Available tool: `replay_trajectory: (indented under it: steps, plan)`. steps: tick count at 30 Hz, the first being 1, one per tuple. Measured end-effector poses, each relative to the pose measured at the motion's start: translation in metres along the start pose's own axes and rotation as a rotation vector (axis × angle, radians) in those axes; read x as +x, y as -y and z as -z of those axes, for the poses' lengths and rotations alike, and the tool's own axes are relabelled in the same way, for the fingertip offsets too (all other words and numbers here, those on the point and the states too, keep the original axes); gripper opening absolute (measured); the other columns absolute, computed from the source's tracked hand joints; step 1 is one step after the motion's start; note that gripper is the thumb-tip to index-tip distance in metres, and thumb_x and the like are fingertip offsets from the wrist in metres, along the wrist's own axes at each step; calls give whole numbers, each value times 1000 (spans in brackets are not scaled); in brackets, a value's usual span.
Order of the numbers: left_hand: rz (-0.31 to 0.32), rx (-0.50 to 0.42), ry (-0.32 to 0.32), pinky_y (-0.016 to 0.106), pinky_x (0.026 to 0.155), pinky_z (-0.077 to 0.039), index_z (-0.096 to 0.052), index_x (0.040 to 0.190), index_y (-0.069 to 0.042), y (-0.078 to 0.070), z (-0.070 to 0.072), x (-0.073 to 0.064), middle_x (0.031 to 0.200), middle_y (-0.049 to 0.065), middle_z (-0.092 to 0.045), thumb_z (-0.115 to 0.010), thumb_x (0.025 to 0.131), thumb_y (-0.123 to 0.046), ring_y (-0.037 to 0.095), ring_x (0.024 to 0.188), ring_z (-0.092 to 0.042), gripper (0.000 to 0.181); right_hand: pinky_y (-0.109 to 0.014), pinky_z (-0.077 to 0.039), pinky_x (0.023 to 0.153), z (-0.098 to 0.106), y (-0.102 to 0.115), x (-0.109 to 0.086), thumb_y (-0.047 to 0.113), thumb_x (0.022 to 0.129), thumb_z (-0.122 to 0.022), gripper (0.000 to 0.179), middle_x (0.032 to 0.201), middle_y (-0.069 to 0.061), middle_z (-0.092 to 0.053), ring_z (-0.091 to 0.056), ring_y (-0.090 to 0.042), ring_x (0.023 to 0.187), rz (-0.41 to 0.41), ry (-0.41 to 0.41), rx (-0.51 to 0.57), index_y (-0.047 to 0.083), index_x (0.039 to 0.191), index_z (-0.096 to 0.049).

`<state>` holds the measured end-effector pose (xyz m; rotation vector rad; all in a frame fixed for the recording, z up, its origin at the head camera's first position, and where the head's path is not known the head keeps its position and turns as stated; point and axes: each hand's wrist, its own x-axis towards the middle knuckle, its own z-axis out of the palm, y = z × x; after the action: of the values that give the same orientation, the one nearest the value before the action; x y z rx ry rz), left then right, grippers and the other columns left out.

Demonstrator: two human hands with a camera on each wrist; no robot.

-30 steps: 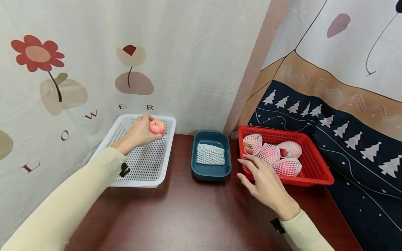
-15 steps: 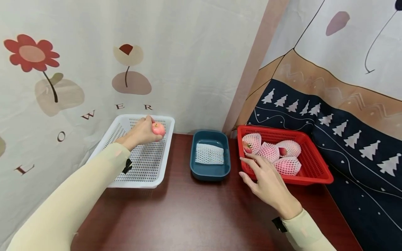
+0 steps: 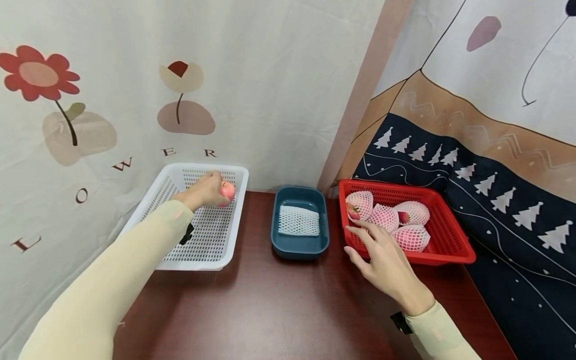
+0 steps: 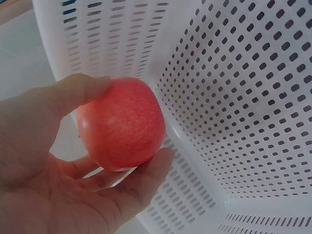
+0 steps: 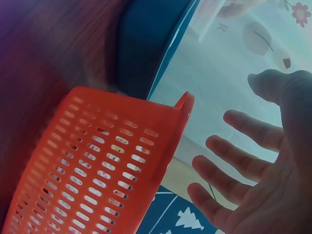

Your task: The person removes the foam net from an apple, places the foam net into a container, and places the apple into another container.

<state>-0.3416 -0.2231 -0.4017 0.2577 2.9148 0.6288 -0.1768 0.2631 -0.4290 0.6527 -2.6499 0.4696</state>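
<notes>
My left hand [image 3: 206, 191] grips a red apple [image 3: 227, 191] inside the white basket [image 3: 210, 263], near its back right. In the left wrist view, thumb and fingers curl round the apple [image 4: 122, 124] beside the basket's perforated wall. My right hand [image 3: 380, 260] hovers by the front left of the red basket [image 3: 450, 257], its fingers spread and holding nothing. In that basket lie several fruits in pink-white foam nets [image 3: 411, 238]; one has a red part showing. The right wrist view has the loose fingers [image 5: 234, 156] apart from the red basket's rim [image 5: 183, 114].
Between the two baskets stands a dark blue tray [image 3: 300, 250] with a white foam net [image 3: 299, 221] lying in it. All of them rest on a dark red-brown table [image 3: 270, 305]. A printed curtain [image 3: 279, 100] hangs close behind them.
My left hand has lowered the apple further into the white basket, slightly to the right within it. The right hand has barely moved, and the head view has shifted a little.
</notes>
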Motion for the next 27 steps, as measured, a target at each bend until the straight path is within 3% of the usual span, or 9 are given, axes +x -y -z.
replay_trajectory:
  steps: [4, 7, 9, 11, 17, 22, 27]
  plan:
    - [-6, 9, 21, 59, 103, -58, -48, 148, 14, 0, -5, 5, 130, 32, -63, -89, 92, -23, 41, 112, -63, 79, -72, -55, 122, 0, -1, -1, 30, 101, -92, 59, 163, -17, -68, -67, -42, 145, -17, 12, -3, 15, 155, -73]
    - [-4, 26, 37, 64, 116, -57, -40, 159, 21, 1, -9, 11, 145, 42, -61, -88, 93, -22, 50, 128, -64, 92, -72, -55, 120, 2, -2, -1, 30, 101, -92, 58, 161, -17, -69, -67, -42, 144, -16, 7, -9, 15, 155, -74]
    - [7, 41, 53, 69, 129, -49, -28, 169, 22, 2, -12, 14, 161, 48, -51, -86, 96, -22, 56, 145, -59, 103, -72, -56, 120, 3, -3, 0, 31, 101, -91, 58, 161, -17, -69, -67, -42, 144, -17, 7, -14, 15, 155, -73]
    - [18, 48, 61, 69, 132, -48, -26, 170, 22, 1, -13, 16, 164, 48, -49, -85, 97, -21, 57, 150, -56, 103, -72, -56, 120, 3, -4, 1, 30, 101, -91, 58, 160, -17, -69, -68, -42, 143, -18, 3, -19, 14, 154, -74]
    - [24, 62, 56, 59, 105, -59, -49, 146, 15, 2, -15, 16, 132, 34, -67, -86, 96, -20, 43, 116, -65, 72, -71, -56, 120, 4, -7, 1, 25, 100, -92, 56, 158, -17, -71, -69, -43, 142, -24, -9, -15, 13, 153, -75]
    - [24, 77, 93, 62, 113, -59, -45, 150, 16, 1, -14, 14, 136, 37, -67, -86, 97, -22, 46, 123, -68, 77, -72, -56, 120, 5, -10, 2, 25, 101, -92, 57, 158, -18, -71, -69, -43, 143, -24, -12, -12, 13, 154, -75]
    - [11, 84, 102, 62, 114, -56, -46, 150, 15, 1, -12, 10, 135, 35, -66, -79, 101, -19, 44, 124, -64, 69, -71, -57, 119, 5, -13, 2, 24, 99, -93, 59, 158, -18, -71, -68, -43, 143, -18, -24, -8, 11, 154, -74]
